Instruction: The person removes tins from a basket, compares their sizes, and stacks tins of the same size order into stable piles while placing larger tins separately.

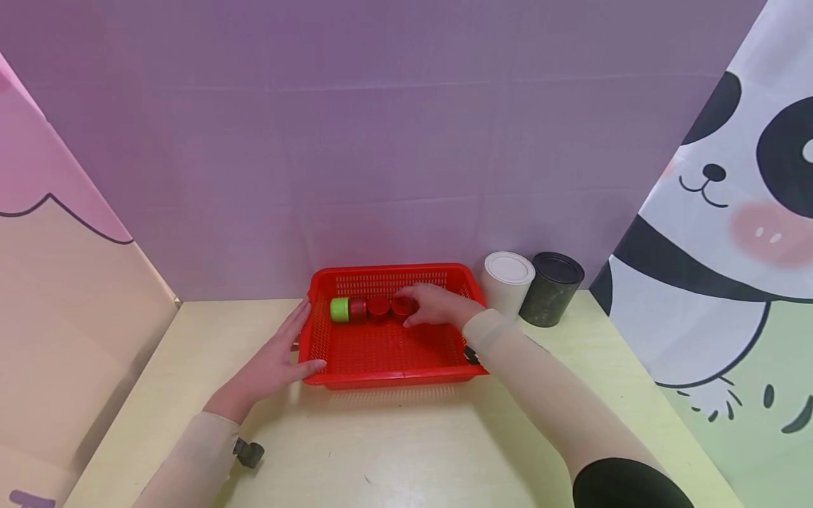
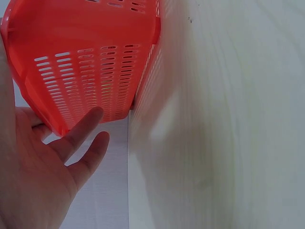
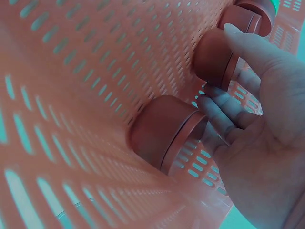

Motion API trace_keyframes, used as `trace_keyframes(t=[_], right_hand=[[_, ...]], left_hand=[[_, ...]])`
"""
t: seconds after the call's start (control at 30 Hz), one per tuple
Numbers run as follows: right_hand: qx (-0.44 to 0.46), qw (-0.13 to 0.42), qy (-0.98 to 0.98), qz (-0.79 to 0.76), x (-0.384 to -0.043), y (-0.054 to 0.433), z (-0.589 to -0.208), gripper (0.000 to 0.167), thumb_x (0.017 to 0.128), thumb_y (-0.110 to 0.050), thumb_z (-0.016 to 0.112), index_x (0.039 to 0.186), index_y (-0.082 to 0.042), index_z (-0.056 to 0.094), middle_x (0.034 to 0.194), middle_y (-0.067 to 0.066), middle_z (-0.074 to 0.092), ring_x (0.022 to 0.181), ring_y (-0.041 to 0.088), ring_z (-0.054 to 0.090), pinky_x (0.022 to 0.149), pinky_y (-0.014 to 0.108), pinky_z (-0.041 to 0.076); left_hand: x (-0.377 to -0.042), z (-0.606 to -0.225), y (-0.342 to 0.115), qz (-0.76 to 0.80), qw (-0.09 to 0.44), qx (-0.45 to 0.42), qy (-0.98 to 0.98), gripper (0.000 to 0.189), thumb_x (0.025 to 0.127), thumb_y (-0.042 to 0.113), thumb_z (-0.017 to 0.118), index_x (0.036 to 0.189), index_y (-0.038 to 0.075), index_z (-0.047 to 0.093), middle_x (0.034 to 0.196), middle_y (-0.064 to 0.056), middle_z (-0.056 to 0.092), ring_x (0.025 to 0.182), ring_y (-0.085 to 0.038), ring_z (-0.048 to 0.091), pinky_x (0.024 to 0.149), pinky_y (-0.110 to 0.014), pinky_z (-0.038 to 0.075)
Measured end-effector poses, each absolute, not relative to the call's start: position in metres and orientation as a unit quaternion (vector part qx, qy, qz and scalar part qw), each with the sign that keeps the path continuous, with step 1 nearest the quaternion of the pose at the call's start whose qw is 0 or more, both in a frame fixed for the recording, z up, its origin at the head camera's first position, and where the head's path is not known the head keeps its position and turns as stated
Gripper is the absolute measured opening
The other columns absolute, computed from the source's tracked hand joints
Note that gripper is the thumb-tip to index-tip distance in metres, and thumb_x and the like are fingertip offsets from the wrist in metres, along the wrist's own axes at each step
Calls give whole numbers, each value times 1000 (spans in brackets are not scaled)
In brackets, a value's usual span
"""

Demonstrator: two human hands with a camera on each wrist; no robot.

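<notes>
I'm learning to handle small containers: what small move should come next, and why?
Perhaps firm the right hand's hold on the red container: its thumb and fingers lie at opposite sides of it, while the left hand rests against the red basket.

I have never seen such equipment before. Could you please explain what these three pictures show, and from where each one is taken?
There is no robot here: a person works with two bare hands. The large picture is taken from the head, looking forward and down; the other two are taken from the left and right wrists.

On the light table stands a red basket. Inside are red containers and a green cap at one end of their row. Right of the basket stand a white can and a dark can.

The left hand rests against the basket's left side. The right hand reaches inside and seems to pinch one red container.
</notes>
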State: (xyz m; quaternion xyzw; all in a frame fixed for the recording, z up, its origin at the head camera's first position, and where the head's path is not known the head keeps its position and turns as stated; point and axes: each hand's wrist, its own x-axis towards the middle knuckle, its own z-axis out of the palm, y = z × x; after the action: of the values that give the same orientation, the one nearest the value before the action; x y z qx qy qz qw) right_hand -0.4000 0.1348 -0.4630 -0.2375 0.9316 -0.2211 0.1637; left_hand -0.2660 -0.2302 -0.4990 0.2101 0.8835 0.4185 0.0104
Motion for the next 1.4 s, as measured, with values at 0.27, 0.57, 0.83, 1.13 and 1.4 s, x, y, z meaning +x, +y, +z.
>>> trace_keyframes(t=[0.27,0.57,0.83,1.13,1.4], right_hand=[[-240,162,928,-234,-401,133,-465,72,88,-23,96,152,-22,62,144,2,64,134,26,59,116,51,54],[-241,167,926,-239,-397,128,-461,66,87,-19,96,145,-20,64,136,1,67,126,23,62,110,46,59],[-243,159,927,-237,-395,129,-458,61,86,-20,97,135,-18,61,122,-1,68,113,21,65,100,38,63],[-250,146,920,-263,-396,130,-456,66,84,-18,97,136,-21,55,124,-2,66,114,21,64,94,35,64],[-257,130,911,-296,-395,129,-456,63,86,-17,96,134,-23,55,126,-2,66,115,21,64,94,34,64]], left_hand=[[-265,-498,-232,417,10,211,884,117,95,36,87,180,22,8,187,-1,5,163,-39,31,106,-54,61],[-265,-499,-235,419,12,207,884,118,95,33,88,180,23,7,186,-1,5,163,-40,29,103,-54,62],[-264,-500,-234,421,9,211,882,116,96,34,87,180,24,7,186,0,5,165,-39,26,103,-53,62],[-263,-496,-233,424,14,208,881,117,95,35,88,180,25,8,186,0,5,163,-38,29,102,-52,63],[-260,-494,-233,422,14,206,883,117,95,33,87,180,22,8,186,-1,5,162,-39,32,104,-54,61]])
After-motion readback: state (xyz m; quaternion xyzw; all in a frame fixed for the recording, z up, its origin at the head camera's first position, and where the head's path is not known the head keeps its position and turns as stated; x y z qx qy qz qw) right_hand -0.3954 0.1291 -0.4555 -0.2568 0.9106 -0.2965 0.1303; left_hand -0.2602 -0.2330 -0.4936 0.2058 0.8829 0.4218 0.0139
